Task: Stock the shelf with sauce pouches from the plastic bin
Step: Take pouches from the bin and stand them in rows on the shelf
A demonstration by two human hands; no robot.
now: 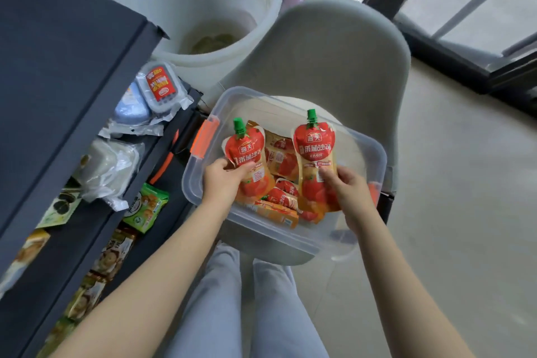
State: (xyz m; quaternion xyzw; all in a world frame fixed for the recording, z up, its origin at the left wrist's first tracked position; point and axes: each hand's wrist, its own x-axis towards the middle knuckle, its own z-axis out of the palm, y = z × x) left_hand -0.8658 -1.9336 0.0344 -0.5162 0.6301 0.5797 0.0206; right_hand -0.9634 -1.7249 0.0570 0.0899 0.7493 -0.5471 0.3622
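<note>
Lying flat in the clear bin, the loose pouches are half hidden under the two held ones and hard to count. The left hand curls around the left pouch, the right hand around the right pouch; both stand lengthwise upright over the bin, green caps toward the chair.

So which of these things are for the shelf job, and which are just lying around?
For the job: left hand holding a sauce pouch; right hand holding a second pouch; plastic bin with spare pouches; dark shelf.

Just lying about: grey chair; white tub; green snack bag.
</note>
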